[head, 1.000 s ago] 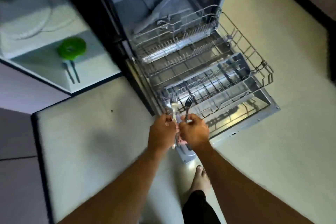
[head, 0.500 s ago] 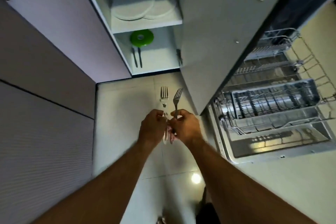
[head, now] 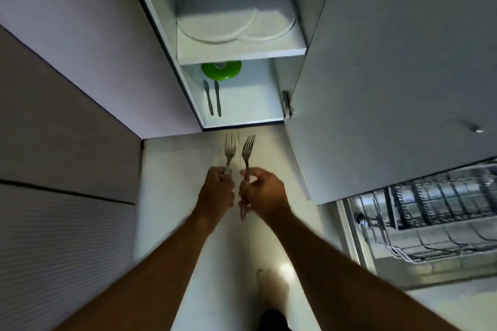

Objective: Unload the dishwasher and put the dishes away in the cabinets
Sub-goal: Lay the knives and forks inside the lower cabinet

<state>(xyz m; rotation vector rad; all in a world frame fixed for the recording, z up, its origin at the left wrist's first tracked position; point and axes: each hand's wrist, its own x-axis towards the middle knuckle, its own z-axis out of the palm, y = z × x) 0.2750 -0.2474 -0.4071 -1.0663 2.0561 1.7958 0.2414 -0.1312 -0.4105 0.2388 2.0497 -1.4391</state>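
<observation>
Steel forks, one (head: 230, 149) gripped in the left hand (head: 216, 191) and one (head: 247, 154) in the right hand (head: 262, 193), had swung from the dishwasher rack (head: 435, 204) toward the open cabinet (head: 279, 107), where two knives (head: 212, 98) lay on the lower shelf, so stowing seemed next.

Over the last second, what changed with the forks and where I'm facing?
The view swung from the dishwasher rack to the open cabinet, and both hands carried their forks toward its lower shelf. Unchanged: the left hand grips one fork, the right hand the other fork; nothing was let go.
</observation>
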